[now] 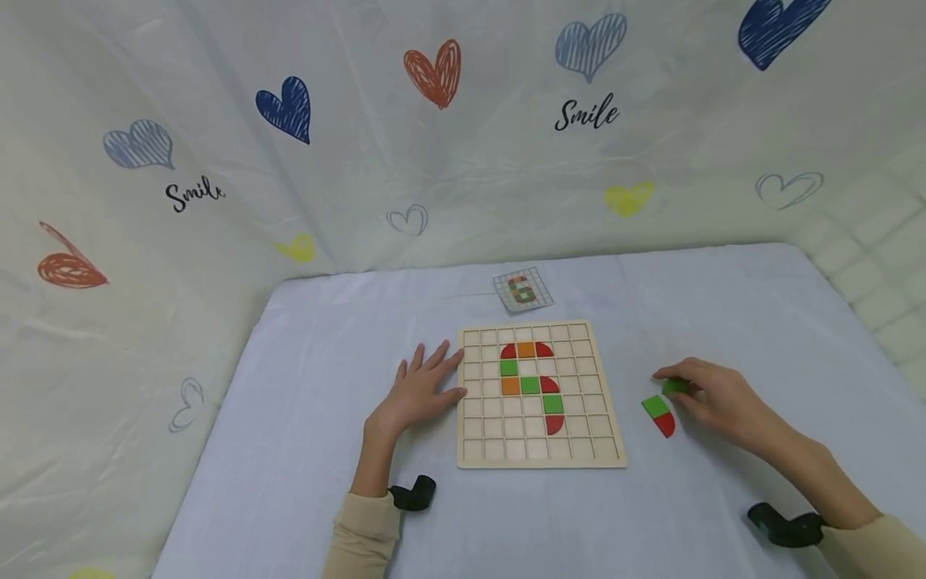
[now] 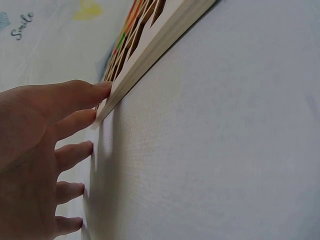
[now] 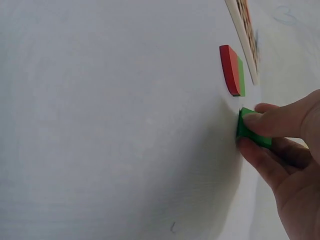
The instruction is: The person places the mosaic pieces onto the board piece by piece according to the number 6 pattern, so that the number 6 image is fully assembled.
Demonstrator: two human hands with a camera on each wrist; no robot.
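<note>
A wooden grid board [image 1: 608, 450] lies on the table with red quarter-round, green and orange square tiles set in some of its cells. The left hand [image 1: 417, 396] spreads its fingers at the board's left edge; in the left wrist view its thumb and index fingertip touch the wooden rim [image 2: 145, 57]. To the right of the board, the right hand [image 1: 719, 402] pinches a green tile [image 3: 255, 131] between thumb and fingers, low over the cloth. Beside that hand lie a green square tile [image 1: 656, 406] and a red quarter-round tile [image 1: 665, 425], edge against edge.
A card [image 1: 523, 290] printed with a coloured grid pattern lies behind the board. White cloth [image 1: 325, 362] covers the table, and a curtain with printed hearts [image 1: 434, 72] hangs at the back. Black wrist devices [image 1: 414, 493] sit at both sleeves.
</note>
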